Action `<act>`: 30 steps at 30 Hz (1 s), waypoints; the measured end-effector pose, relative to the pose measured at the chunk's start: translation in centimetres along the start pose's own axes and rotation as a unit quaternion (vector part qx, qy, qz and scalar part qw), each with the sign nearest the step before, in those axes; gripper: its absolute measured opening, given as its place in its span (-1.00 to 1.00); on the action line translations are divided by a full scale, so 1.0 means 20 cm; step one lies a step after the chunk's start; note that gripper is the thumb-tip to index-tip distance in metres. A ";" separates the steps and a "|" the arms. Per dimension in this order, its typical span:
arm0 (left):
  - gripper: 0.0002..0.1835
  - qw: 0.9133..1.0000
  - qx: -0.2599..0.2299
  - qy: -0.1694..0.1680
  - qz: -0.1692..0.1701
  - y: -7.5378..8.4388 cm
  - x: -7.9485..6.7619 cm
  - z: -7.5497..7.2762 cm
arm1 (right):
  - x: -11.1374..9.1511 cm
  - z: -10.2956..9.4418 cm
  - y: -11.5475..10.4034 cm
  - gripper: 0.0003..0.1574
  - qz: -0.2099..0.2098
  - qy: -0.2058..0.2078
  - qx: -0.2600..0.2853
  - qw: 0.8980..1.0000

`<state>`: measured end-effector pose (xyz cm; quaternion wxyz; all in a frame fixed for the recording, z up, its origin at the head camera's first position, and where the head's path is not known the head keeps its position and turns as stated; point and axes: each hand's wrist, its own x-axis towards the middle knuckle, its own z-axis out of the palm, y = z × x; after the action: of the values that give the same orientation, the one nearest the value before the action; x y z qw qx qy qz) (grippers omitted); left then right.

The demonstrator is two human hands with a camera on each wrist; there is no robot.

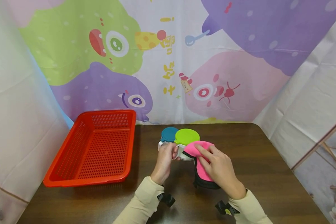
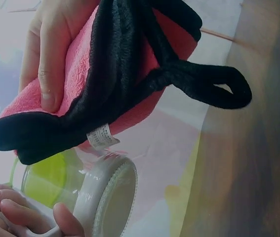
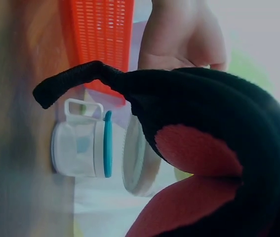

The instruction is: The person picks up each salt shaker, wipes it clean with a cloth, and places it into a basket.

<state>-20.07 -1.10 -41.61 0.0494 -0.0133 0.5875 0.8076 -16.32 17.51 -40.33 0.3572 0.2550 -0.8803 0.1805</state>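
Note:
My left hand point(image 1: 164, 157) grips the handle of a clear and white lidded container point(image 2: 88, 192) with a lime-green lid point(image 1: 187, 136). In the left wrist view the container's white base shows, raised off the table. My right hand point(image 1: 221, 168) holds a folded pink cloth point(image 1: 203, 173) with thick black edging and a black hanging loop point(image 2: 223, 89). The cloth lies against the container's side in the head view, and a small white tag hangs from its edge. Just behind stands a second clear container point(image 3: 83, 148) with a blue lid and white handle.
A red perforated plastic basket point(image 1: 106, 179) stands at the left of the brown wooden table point(image 1: 254, 161). Behind the table hangs a cartoon-printed cloth backdrop point(image 1: 168, 109), with light curtains at both sides.

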 end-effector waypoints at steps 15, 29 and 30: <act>-0.73 1.000 -0.022 -0.003 0.018 0.00 0.01 0.00 | -0.05 0.05 -0.02 -0.40 -0.023 -0.011 -0.007 1.000; -0.71 0.999 -0.044 -0.002 0.013 0.01 0.01 -0.02 | -0.09 0.07 0.00 -0.42 -0.008 -0.025 -0.002 1.000; -0.71 0.999 -0.045 -0.002 0.014 0.01 0.01 -0.02 | -0.09 0.07 0.00 -0.42 -0.007 -0.025 -0.001 1.000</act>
<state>-20.24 -1.46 -41.58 0.0387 -0.0060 0.5508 0.8337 -15.93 17.40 -42.66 0.3370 0.2655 -0.8870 0.1706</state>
